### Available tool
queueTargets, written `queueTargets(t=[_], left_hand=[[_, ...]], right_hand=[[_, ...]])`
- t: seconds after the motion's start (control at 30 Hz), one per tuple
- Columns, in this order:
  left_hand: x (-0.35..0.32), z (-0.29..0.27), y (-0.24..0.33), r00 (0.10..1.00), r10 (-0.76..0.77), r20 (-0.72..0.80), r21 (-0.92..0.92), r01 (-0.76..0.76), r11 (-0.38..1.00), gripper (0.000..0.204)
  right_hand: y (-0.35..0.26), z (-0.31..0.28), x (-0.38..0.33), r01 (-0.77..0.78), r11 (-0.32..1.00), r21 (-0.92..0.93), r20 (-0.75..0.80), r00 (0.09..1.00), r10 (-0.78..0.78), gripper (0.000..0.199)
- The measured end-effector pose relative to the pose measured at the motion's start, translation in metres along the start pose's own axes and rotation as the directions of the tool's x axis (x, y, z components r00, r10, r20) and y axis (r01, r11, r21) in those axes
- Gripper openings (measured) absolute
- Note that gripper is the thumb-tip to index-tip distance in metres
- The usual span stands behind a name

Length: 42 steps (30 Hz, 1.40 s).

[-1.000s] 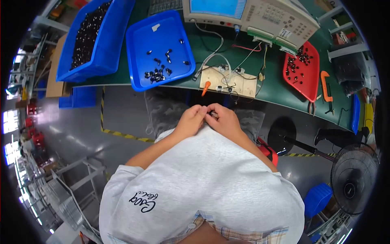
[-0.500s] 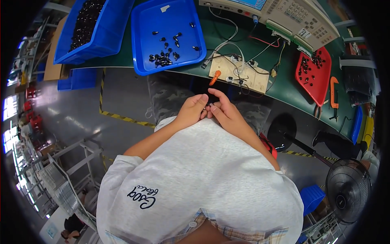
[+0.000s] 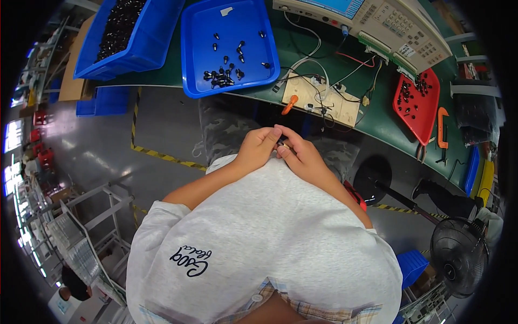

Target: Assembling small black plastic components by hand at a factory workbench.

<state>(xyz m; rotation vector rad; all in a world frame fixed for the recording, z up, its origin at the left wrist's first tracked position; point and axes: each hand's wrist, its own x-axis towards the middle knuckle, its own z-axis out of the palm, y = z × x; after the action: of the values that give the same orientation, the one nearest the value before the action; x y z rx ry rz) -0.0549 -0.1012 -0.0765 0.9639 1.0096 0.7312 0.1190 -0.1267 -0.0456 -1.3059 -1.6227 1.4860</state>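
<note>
My left hand point(image 3: 258, 147) and my right hand point(image 3: 305, 157) meet in front of my shirt, just below the bench edge. Both are closed, fingertips together around a small black part point(image 3: 280, 142). Fingers cover most of it, so its exact kind cannot be made out. Beyond my hands, a blue tray point(image 3: 198, 32) holds several loose black parts point(image 3: 221, 79) with shiny ends, mostly heaped at its near side. To the right of the tray lies a wooden board point(image 3: 298, 89) with wires and small fixtures, an orange handle point(image 3: 290, 105) sticking out at its near edge.
A deep blue bin point(image 3: 143, 48) full of small black parts stands at the back left. A bench instrument point(image 3: 402, 29) with a screen and keypad sits at the back right. Near it are a red tray point(image 3: 423, 121) of black parts and an orange tool point(image 3: 443, 127). A fan point(image 3: 458, 256) stands lower right.
My right index finger, raised and apart before, has come down against my left fingertips. The bench has shifted slightly to the right in the view.
</note>
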Motion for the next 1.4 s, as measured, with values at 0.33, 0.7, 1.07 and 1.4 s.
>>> queueTargets(t=[0.33,0.7,1.07,1.4], left_hand=[[0.006,-0.003,-0.021,0.996,-0.068,0.059,0.143,0.059,0.988,0.059],[0.018,-0.021,-0.020,1.000,-0.023,0.010,0.203,0.020,0.979,0.059],[0.025,-0.018,-0.015,0.997,-0.061,0.052,0.190,0.050,0.981,0.061],[0.039,-0.014,-0.014,0.987,-0.097,0.130,0.063,0.089,0.994,0.052]], right_hand=[[0.020,0.011,0.005,-0.087,0.951,0.298,-0.125,0.984,0.129,0.032],[0.039,0.009,0.036,0.081,0.685,0.724,-0.457,0.801,0.388,0.021],[0.043,0.012,0.031,0.124,0.455,0.882,-0.339,0.837,0.430,0.020],[0.047,0.012,0.038,0.155,0.474,0.867,-0.366,0.842,0.395,0.022]])
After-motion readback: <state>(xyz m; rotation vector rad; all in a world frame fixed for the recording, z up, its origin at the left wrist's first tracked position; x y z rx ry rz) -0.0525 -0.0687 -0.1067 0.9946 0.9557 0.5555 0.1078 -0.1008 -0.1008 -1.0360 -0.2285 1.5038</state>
